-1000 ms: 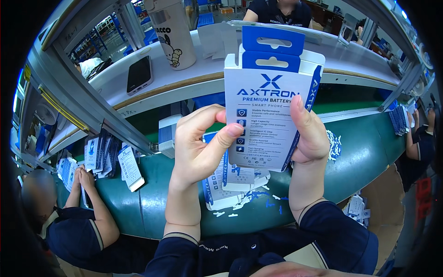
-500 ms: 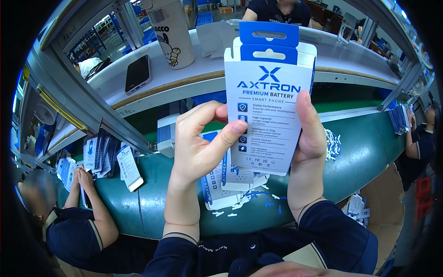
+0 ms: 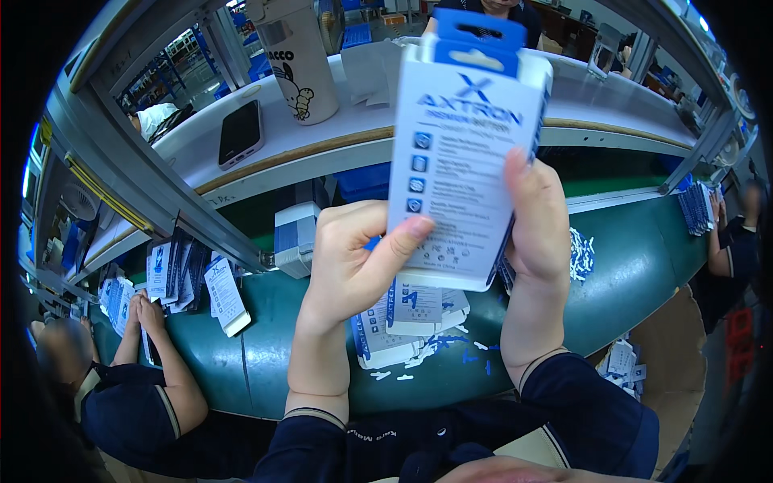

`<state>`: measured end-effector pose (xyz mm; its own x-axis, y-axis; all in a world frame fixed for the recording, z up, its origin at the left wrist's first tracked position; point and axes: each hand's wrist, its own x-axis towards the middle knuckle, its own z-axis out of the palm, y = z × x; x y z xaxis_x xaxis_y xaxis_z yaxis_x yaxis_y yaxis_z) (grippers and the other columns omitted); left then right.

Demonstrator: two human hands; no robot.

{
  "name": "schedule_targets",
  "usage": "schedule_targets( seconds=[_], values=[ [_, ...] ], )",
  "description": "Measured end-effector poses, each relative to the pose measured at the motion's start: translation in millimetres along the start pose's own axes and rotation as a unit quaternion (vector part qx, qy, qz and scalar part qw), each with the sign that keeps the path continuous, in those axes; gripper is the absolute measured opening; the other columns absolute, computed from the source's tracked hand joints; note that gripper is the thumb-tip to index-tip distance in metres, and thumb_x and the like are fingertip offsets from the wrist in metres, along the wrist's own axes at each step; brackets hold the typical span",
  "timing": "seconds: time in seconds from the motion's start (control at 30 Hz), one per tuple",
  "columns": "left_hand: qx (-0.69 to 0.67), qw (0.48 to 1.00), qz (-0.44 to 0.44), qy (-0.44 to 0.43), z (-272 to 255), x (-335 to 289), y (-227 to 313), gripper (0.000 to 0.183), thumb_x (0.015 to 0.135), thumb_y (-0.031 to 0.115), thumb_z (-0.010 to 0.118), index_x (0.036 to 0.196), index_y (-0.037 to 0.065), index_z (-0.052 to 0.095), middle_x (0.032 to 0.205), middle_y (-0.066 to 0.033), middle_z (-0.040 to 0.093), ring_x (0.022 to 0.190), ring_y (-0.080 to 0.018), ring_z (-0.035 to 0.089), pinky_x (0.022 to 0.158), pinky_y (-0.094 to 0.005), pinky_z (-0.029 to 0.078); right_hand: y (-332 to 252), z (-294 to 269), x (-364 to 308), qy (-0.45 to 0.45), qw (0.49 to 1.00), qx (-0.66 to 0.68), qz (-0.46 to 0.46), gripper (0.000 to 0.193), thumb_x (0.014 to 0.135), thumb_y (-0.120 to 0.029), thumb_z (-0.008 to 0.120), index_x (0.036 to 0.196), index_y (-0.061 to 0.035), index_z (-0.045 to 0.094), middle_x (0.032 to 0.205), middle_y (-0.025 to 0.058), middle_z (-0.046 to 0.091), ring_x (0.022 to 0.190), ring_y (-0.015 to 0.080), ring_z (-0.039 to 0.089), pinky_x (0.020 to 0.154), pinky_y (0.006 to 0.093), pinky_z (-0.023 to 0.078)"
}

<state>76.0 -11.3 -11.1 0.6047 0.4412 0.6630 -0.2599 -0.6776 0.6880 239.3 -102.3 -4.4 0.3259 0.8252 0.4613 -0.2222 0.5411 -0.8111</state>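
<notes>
Between my hands, above the green work surface, is a white and blue cardboard battery box [image 3: 459, 173] with two blue hang tabs at its top end. My left hand [image 3: 354, 262] pinches its lower left side, thumb on the printed face. Along the right edge lies the thumb of my right hand [image 3: 538, 209], its other fingers hidden behind the box. The print is blurred. Below my hands lies a small pile of similar flat boxes [image 3: 419, 310], with blue and white cardboard scraps [image 3: 443, 348] scattered around it.
A phone [image 3: 241, 134] and a tall white cup [image 3: 299, 68] stand on the shelf ahead. More boxes [image 3: 226, 294] lie left, beside a co-worker's hands [image 3: 143, 312]. White scraps [image 3: 581, 253] are heaped right, near a cardboard carton [image 3: 672, 354] holding boxes. Another person sits across.
The box has risen slightly and tilted, its top leaning to the right and its lower end lifting off the pile behind it. Both hands keep their hold.
</notes>
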Motion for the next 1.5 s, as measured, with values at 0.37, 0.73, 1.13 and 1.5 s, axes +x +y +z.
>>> schedule_targets(
  seconds=[0.37, 0.73, 1.13, 1.5],
  values=[
    [-0.015, 0.998, 0.004, 0.066, 1, -5, -5, 0.023, 0.091, 0.014, 0.063, 0.077, -0.004, 0.067, 0.054, -0.0041, 0.054, 0.048, -0.0083, 0.046, 0.045, -0.0248, 0.032, 3, 4, 0, -0.022, 0.991, -0.133, -0.013, 0.027, 0.086, -0.023, 0.071, 0.095, 0.0025, 0.07, 0.079, 0.0049, 0.068, 0.068, 0.0044, 0.057, 0.058, 0.018, 0.044],
    [0.001, 1.0, -0.002, 0.002, -2, -1, -8, 0.025, 0.087, 0.021, 0.068, 0.086, -0.004, 0.068, 0.066, -0.0084, 0.062, 0.055, -0.0115, 0.055, 0.051, -0.0254, 0.042, 1, 11, 3, 0.044, 0.992, -0.079, -0.092, 0.027, 0.089, -0.019, 0.067, 0.102, 0.0042, 0.063, 0.09, 0.0081, 0.069, 0.079, 0.0093, 0.063, 0.07, 0.0232, 0.052],
    [-0.001, 0.985, -0.006, 0.173, -2, -2, -15, 0.035, 0.095, 0.026, 0.058, 0.078, -0.004, 0.063, 0.064, -0.0047, 0.058, 0.059, -0.0072, 0.047, 0.052, -0.024, 0.035, 16, 12, 7, -0.037, 0.973, -0.207, -0.098, 0.036, 0.086, -0.012, 0.068, 0.116, 0.0051, 0.057, 0.093, 0.0118, 0.067, 0.079, 0.0104, 0.063, 0.067, 0.0227, 0.051],
    [-0.035, 0.969, 0.031, 0.242, 10, 7, -6, 0.027, 0.087, 0.015, 0.068, 0.107, -0.001, 0.059, 0.101, -0.0095, 0.058, 0.081, -0.0151, 0.058, 0.067, -0.0276, 0.048, 14, 13, 8, 0.02, 0.95, -0.253, -0.183, 0.045, 0.081, 0.0, 0.069, 0.124, -0.0015, 0.055, 0.097, 0.0099, 0.064, 0.081, 0.0134, 0.065, 0.065, 0.0234, 0.053]
  ],
)
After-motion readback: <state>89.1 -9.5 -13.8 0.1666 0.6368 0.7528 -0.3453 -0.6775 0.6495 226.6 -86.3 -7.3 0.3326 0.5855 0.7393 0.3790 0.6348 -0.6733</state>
